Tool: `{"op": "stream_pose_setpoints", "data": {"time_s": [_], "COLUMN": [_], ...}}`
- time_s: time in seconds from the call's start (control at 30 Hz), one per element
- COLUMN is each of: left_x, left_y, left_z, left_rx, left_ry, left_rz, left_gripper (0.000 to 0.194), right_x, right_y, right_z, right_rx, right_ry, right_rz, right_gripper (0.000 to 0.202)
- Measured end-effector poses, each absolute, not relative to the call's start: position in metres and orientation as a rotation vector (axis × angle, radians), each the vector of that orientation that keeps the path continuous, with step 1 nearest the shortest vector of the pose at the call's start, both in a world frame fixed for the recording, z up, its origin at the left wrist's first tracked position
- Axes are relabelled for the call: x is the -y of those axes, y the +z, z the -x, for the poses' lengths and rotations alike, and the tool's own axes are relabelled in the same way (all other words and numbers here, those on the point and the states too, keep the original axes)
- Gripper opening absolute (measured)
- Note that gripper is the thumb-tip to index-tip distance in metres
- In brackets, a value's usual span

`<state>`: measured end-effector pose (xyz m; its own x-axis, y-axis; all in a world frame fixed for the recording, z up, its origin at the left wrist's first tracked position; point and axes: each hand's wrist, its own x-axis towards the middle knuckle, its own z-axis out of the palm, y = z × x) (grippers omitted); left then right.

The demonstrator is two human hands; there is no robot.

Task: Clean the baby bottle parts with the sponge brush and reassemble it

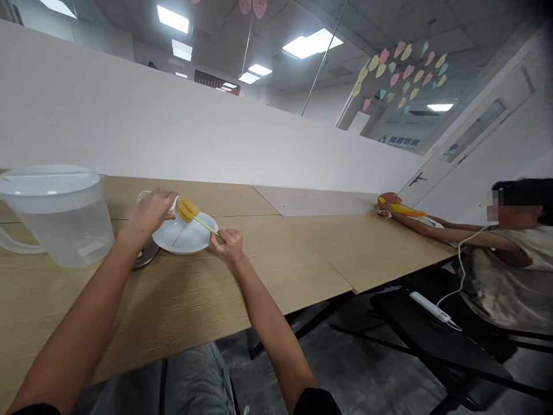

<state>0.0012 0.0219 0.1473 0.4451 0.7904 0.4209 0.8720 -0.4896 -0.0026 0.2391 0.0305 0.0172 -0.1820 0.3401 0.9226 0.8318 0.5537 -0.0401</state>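
Observation:
My left hand (153,208) is closed around a clear cup (144,196), mostly hidden by the fingers, tilted above a white bowl (185,237). A bit of white shows at its fingertips. My right hand (228,244) pinches the thin green handle of a yellow sponge brush (189,210). The brush's sponge head is close to the left fingertips, over the bowl; whether it touches the cup I cannot tell. Partly under the bowl's left side, a dark round metal lid or dish (147,255) lies on the table, half hidden by my left forearm.
A large translucent lidded pitcher (64,219) stands at the left. The wooden table (276,259) runs along a white partition (207,144). At the far right a seated person (514,253) handles a yellow and reddish-brown item (395,203). A power strip (430,305) lies on a black chair (432,334).

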Motion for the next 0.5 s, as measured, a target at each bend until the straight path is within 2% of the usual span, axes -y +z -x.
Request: {"op": "stream_pose_setpoints", "data": {"time_s": [0.27, 0.5], "left_x": [-0.013, -0.006], "left_y": [0.153, 0.149], "left_z": [-0.016, -0.044], "left_rx": [1.338, 1.200], "left_ry": [-0.240, -0.243], "left_rz": [2.475, 2.648], "left_gripper": [0.030, 0.033], "right_x": [-0.028, -0.027], "right_y": [0.016, 0.013], "right_z": [-0.237, -0.235], "right_rx": [1.790, 1.749], "right_ry": [-0.587, -0.589], "right_rz": [0.906, 0.916], "right_gripper": [0.042, 0.040]}}
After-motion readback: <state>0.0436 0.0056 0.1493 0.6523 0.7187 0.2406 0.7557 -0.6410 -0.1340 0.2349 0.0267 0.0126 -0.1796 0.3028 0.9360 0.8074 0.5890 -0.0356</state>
